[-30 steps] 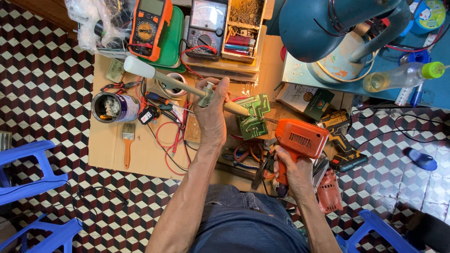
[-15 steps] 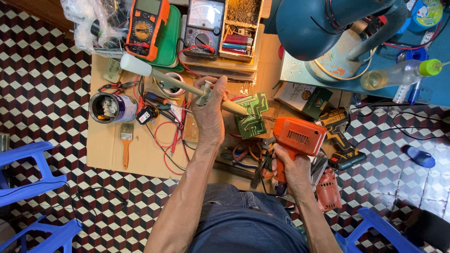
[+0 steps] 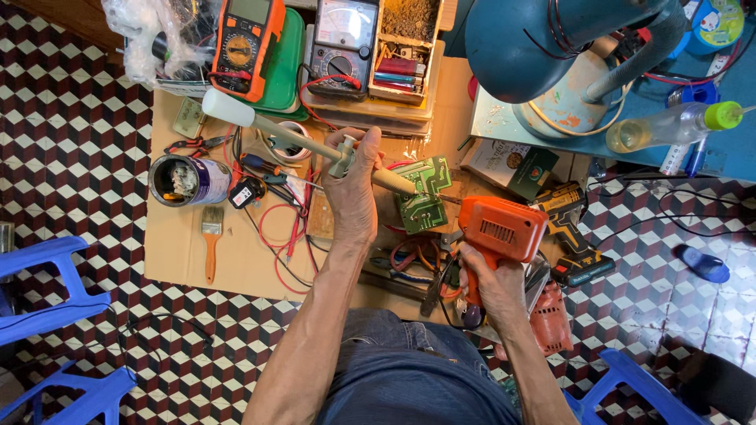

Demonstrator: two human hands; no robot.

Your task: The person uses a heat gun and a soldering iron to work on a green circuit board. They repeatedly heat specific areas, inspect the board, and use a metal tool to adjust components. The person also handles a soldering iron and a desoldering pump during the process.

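Left hand [image 3: 352,185] fisted around desoldering pump [image 3: 307,145]; pump's long axis runs upper-left to lower-right, white plunger end up-left, tip down-right on green circuit board [image 3: 425,193]. Left forearm reaches straight up from lap. Right hand [image 3: 490,287] clamps orange soldering gun [image 3: 501,230] by its grip, nose pointing left at board.

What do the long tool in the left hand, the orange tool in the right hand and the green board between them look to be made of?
Long tool in the left hand: cream, matte, probably plastic, with a white cap.
Orange tool in the right hand: glossy moulded casing with vent slots, likely plastic.
Green board: flat rigid laminate with pale traces, apparently a circuit board.
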